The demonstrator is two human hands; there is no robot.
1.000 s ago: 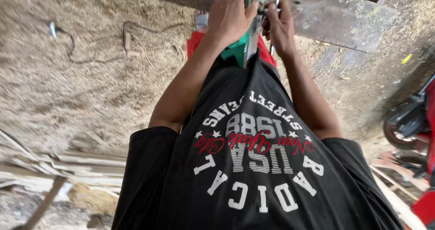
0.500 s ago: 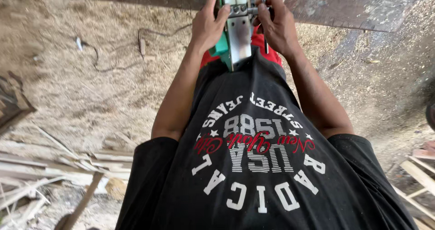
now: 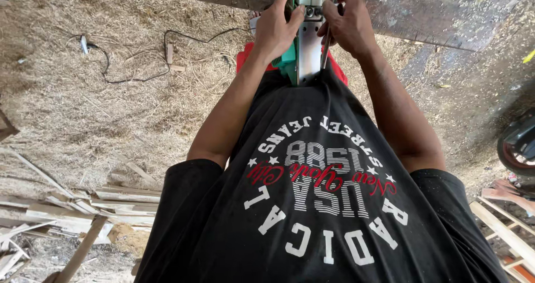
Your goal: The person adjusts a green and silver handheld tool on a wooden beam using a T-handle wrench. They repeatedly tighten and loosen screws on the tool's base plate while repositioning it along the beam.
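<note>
**A:** Tool (image 3: 308, 43) first: where did it sit?

**B:** It stood upright against the person's belly, at the top of the black shirt (image 3: 323, 205). Its flat metal bar pointed away from the body, and the green and red housing (image 3: 287, 66) was tucked under the wrists. A weathered plank (image 3: 423, 10) crossed just beyond it.

**A:** And the hands?

**B:** The left hand (image 3: 276, 29) was wrapped around the bar's left edge, with the fingers curled tight and the thumb pressed onto the face beside two small bolts. The right hand (image 3: 348, 27) was closed around a thin metal rod (image 3: 330, 32) that ran alongside the bar's right edge. Neither hand had a finger spread.

**A:** Which step did that look like?

**B:** By the grip, it looked like fiddling with the fittings near the bar's base. The left hand steadied the bar while the right worked the rod. Where the rod's tip met the tool could not be seen, because the fingers hid it.

**A:** What did the next move call for?

**B:** Probably a firm brace from the left hand and the belly, so the bar could not twist. The rod also had to stay in line with whatever it engaged.

**A:** Anything else about?

**B:** A dark cord (image 3: 134, 74) looped over the sawdust ground (image 3: 83, 121) on the left. Pale offcuts (image 3: 83, 205) lay heaped lower left, and part of a wheel (image 3: 515, 149) showed at the right edge.
</note>
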